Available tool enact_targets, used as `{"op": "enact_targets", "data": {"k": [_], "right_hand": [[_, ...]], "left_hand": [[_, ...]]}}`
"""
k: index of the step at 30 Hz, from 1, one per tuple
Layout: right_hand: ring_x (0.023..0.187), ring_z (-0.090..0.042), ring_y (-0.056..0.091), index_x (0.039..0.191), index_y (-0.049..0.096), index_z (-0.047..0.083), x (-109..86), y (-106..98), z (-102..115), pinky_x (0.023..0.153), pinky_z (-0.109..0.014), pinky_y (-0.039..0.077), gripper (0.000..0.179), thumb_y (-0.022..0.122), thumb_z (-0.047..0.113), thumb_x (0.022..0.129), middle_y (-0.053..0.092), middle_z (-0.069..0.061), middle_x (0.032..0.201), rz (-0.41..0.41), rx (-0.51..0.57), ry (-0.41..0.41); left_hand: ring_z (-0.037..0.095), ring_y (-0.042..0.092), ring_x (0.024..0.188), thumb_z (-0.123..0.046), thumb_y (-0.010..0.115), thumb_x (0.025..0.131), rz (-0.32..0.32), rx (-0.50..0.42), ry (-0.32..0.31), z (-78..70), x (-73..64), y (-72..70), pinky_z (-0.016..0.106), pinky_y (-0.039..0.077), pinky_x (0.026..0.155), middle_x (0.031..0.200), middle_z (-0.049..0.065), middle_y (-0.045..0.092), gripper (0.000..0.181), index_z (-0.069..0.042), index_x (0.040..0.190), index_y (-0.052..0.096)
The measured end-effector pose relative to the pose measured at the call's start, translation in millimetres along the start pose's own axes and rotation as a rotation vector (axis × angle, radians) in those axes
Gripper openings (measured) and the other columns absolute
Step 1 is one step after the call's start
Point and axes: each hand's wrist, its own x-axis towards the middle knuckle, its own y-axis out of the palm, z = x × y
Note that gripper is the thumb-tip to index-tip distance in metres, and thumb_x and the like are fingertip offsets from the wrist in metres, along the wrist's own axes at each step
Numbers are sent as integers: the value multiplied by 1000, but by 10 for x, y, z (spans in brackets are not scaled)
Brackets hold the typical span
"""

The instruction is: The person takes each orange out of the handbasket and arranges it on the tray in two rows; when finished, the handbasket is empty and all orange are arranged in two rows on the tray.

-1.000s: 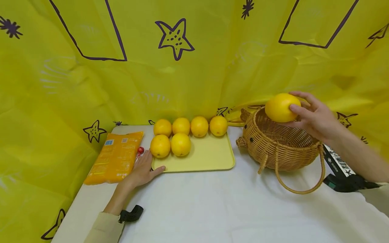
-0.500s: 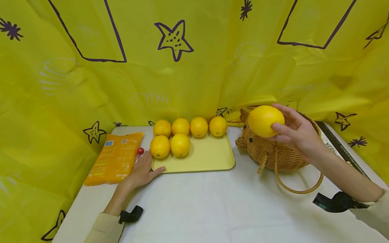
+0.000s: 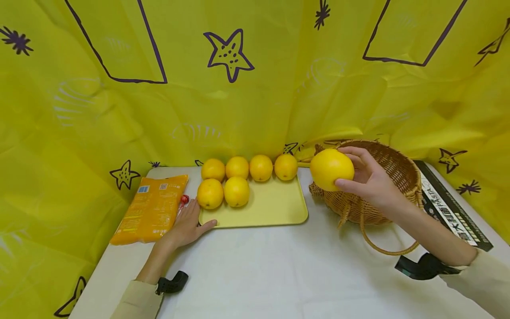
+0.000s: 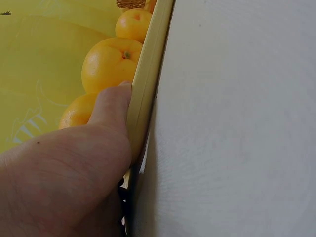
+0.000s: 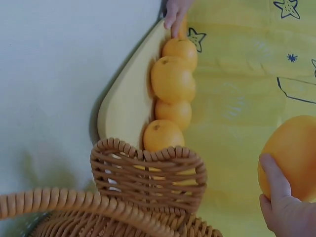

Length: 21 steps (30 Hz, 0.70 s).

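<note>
My right hand grips an orange between thumb and fingers, held up in front of the left side of a wicker pig basket. In the right wrist view the thumb lies against that orange, to the right of the basket's woven ear. My left hand rests at the left edge of a pale yellow tray, fingers straight along its side and thumb out over the front corner. Several oranges sit on the tray's back and left part. The left wrist view shows the thumb at the rim.
An orange plastic packet lies left of the tray, with a red-wrapped lollipop between packet and hand. Right of the basket is a black and white pasta box. The basket's handle droops toward the front. A yellow patterned cloth hangs behind.
My right hand has carried the orange left and downward, from over the basket's opening to beside the pig's face. The left hand and the oranges on the tray have stayed in place.
</note>
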Motion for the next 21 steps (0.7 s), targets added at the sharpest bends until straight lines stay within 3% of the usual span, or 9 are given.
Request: {"op": "enact_targets", "data": {"k": [7, 13, 16, 21], "right_hand": [[111, -3, 59, 142, 38, 17, 94, 182, -76, 86, -17, 55, 63, 63, -5, 88, 45, 4, 135, 53, -52, -37], [117, 1, 56, 153, 26, 17, 200, 311, -150, 88, -17, 54, 75, 66, 5, 90, 28, -8, 154, 83, -27, 127], [123, -10, 55, 153, 27, 16, 261, 406, -213, 88, -19, 54, 78, 70, 8, 88, 27, -11, 156, 89, -58, 168], [132, -38, 46, 150, 31, 13, 352, 630, -344, 92, -33, 55, 84, 77, 8, 80, 27, -14, 156, 133, -184, 91]], "left_hand": [[43, -1, 150, -56, 50, 95, 11, 9, -12, 14, 14, -1, 60, 2, 121, 161, 28, -2, 100, 8, 152, -1], [44, -1, 150, -55, 50, 95, 6, 13, 0, 21, 19, -6, 60, 2, 121, 161, 27, -1, 99, 7, 153, -1], [44, -1, 150, -56, 50, 94, 6, 2, 4, 12, 14, -7, 61, 2, 121, 161, 28, -1, 100, 8, 152, 0], [45, 0, 150, -56, 51, 94, 1, -5, 8, 9, 13, 11, 61, 2, 120, 161, 29, 1, 100, 8, 152, 2]]}}
